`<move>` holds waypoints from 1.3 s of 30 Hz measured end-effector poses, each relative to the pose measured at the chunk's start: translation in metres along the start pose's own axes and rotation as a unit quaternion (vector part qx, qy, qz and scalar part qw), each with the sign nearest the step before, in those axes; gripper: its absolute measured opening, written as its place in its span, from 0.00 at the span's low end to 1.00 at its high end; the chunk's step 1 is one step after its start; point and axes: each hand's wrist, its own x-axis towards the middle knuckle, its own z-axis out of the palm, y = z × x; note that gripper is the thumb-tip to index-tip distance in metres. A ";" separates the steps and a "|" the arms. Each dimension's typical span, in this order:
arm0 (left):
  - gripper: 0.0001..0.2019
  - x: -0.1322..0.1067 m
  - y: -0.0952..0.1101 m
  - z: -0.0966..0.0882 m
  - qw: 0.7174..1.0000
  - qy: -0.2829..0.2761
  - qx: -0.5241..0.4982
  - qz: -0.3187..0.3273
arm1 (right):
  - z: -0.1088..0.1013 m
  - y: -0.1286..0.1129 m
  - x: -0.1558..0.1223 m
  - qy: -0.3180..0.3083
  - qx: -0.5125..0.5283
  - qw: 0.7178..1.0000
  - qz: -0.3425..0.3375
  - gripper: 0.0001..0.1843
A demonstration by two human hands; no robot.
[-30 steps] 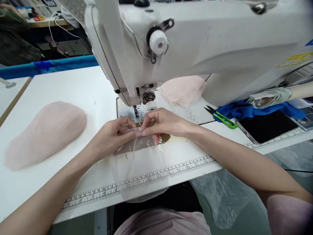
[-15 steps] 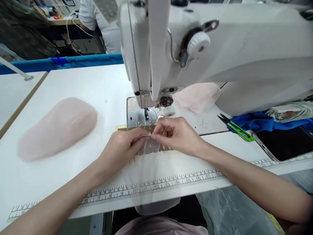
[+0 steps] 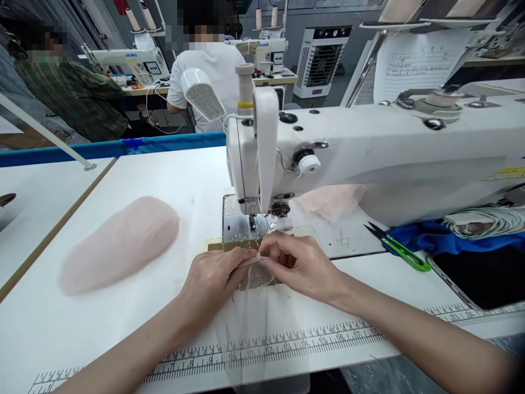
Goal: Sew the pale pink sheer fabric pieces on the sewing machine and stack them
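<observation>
We see the left hand (image 3: pixel 213 279) and right hand (image 3: pixel 301 265), each grip pinching sheer, filmy fabric (image 3: pixel 254 328) on the smooth white tabletop (image 3: pixel 164 175)

- Machine (image 3: pixel 369 164) blocks the back and right of the worktop (image 3: pixel 164 180); low gap under its arm, half filled by pink cloth (image 3: pixel 328 200).
- Left hand (image 3: pixel 213 279) and right hand (image 3: pixel 303 265) pinch sheer cloth (image 3: pixel 250 323) just before the needle; tight there.
- Left side: pink pile (image 3: pixel 118 243), bare worktop all around it.
- Right side: snips (image 3: pixel 400 249), blue cloth (image 3: pixel 435 238), dark screen (image 3: pixel 488 276) crowd together.
</observation>
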 end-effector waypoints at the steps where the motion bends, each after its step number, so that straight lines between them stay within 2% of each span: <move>1: 0.07 0.000 0.000 0.000 1.000 0.002 0.002 0.004 | 0.000 -0.001 0.000 -0.004 0.002 1.000 -0.003 0.03; 5: 0.08 0.000 0.000 0.000 1.000 0.000 0.007 0.007 | -0.002 -0.004 0.000 -0.019 0.005 1.000 -0.013 0.02; 17: 0.08 0.000 0.003 -0.001 0.999 0.028 -0.005 0.031 | -0.003 -0.005 0.001 -0.030 -0.002 0.999 0.019 0.03; 22: 0.07 0.001 0.003 -0.001 0.999 0.041 -0.020 0.027 | -0.004 -0.006 0.001 -0.037 0.005 0.999 -0.008 0.03; 26: 0.08 0.001 0.003 -0.002 0.999 0.030 -0.006 0.025 | -0.004 -0.005 -0.001 -0.035 -0.012 0.999 -0.031 0.03; 30: 0.08 0.000 0.003 -0.002 0.999 0.023 0.004 0.037 | -0.004 -0.004 -0.001 -0.034 -0.025 0.998 -0.043 0.04; 36: 0.08 0.001 0.003 -0.002 0.997 0.042 0.015 0.070 | -0.003 -0.003 -0.001 -0.033 -0.035 0.997 -0.057 0.06; 39: 0.05 0.001 0.005 -0.004 0.996 0.046 0.031 0.071 | -0.004 -0.002 -0.001 -0.025 -0.052 0.995 -0.075 0.08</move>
